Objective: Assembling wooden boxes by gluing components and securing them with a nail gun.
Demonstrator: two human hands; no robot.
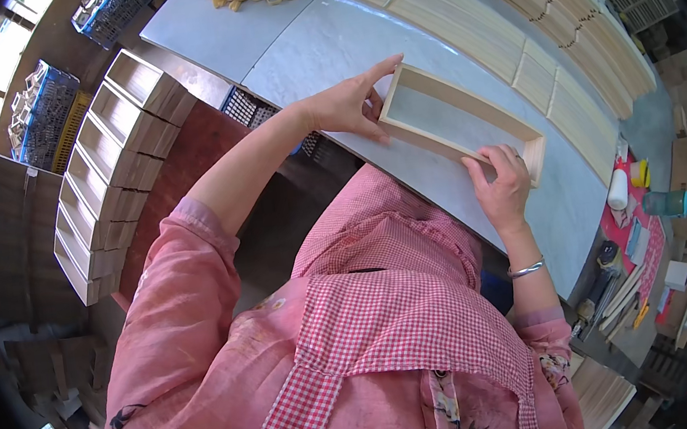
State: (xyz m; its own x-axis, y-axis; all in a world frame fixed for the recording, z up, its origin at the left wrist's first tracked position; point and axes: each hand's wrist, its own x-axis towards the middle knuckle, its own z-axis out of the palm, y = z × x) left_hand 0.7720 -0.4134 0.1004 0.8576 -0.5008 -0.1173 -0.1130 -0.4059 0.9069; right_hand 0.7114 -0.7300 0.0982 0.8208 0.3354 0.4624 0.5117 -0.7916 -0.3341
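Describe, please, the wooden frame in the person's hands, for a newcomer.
Start with the large pale table. Near its front edge, the left hand holds one end of a long rectangular frame, and the right hand is near the other. Unlike the flat wooden strips lying beyond it, this frame has raised walls around an open middle.

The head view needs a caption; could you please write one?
Left hand and right hand hold a wooden frame over a pale tabletop.

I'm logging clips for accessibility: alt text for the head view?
A person's left hand and right hand hold a rectangular wooden frame at a pale table, with wooden strips beyond and open wooden boxes off left.
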